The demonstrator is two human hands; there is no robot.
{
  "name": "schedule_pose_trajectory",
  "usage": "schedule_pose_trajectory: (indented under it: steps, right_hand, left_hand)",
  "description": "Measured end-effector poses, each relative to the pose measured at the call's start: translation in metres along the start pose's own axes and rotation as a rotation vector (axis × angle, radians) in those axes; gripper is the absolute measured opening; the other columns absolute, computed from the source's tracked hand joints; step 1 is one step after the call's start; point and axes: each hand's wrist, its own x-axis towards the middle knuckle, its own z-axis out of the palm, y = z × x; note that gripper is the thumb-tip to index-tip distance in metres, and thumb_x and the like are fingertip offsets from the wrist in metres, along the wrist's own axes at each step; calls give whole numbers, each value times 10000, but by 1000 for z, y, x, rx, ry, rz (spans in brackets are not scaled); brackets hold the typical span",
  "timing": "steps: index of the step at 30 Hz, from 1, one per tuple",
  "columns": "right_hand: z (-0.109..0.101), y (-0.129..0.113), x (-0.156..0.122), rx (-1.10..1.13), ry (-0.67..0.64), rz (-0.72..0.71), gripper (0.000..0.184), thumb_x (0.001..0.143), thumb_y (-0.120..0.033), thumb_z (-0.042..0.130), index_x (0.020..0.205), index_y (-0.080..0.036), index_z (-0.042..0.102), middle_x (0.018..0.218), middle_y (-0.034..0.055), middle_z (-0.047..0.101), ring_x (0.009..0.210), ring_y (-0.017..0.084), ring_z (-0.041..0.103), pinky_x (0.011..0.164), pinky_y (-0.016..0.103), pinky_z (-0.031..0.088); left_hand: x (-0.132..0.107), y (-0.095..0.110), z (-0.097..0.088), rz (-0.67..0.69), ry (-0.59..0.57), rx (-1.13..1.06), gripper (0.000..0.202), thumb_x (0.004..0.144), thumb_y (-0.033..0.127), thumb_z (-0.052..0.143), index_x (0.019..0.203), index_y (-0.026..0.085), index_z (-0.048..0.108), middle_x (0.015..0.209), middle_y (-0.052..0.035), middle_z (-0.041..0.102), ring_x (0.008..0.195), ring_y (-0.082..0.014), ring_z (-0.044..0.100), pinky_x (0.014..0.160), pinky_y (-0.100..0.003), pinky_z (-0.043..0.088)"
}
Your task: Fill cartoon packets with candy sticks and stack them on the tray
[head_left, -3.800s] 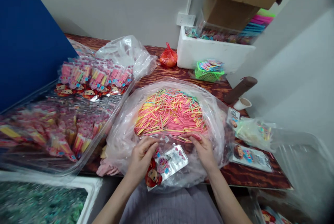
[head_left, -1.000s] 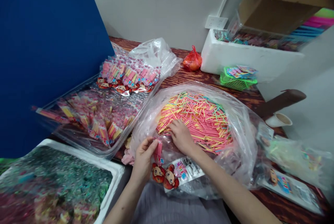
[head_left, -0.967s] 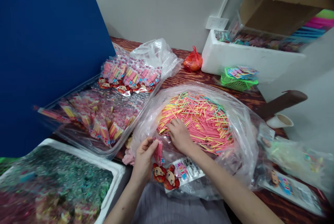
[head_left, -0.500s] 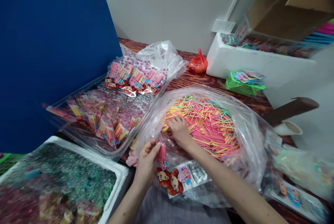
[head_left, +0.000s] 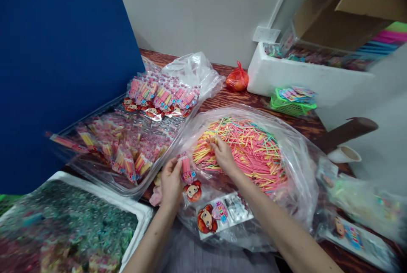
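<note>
My left hand (head_left: 171,179) pinches a packet (head_left: 186,168); my right hand (head_left: 224,153) likely gathers sticks (head_left: 251,151), grip unclear; next calls for evening them.

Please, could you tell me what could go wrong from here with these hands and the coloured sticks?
The left hand holds the small packet only near its edge, so it might slip. The right hand is at the loose sticks; some could scatter. The flat printed packet lies close to the person's lap and may slide down.
</note>
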Motion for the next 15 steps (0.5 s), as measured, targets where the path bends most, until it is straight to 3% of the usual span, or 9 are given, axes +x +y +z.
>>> schedule_pose_trajectory:
  steps: [3,8,11,15]
  right_hand:
    - [-6,-2,-1,83,-18,18,110,890,-261,452,789,-227,481,735,-18,592,691,166,560,652,253,383]
    - [-7,-5,-4,17,-20,37,89,876,-266,471,791,-239,475,713,-19,600,683,172,567,657,259,391]
    - [-9,-4,-2,22,21,41,147,865,-302,502,741,-240,454,666,-28,565,656,169,552,655,262,399]
    - [-19,-5,2,226,88,53,154,875,-345,495,773,-232,473,728,-14,597,719,169,590,723,286,447]
  left_hand:
    - [-11,18,11,-41,-9,-106,383,564,329,856,829,165,633,743,37,657,635,-85,609,651,-193,489]
    - [-20,37,21,-26,-63,-46,369,576,281,848,880,148,685,750,27,655,615,-70,580,597,-163,456]
    - [-12,27,16,8,-52,14,354,635,326,797,928,156,693,774,16,667,628,-85,580,600,-178,448]
    - [9,-1,6,174,74,187,257,698,349,730,863,157,683,777,14,659,674,-104,580,629,-188,447]
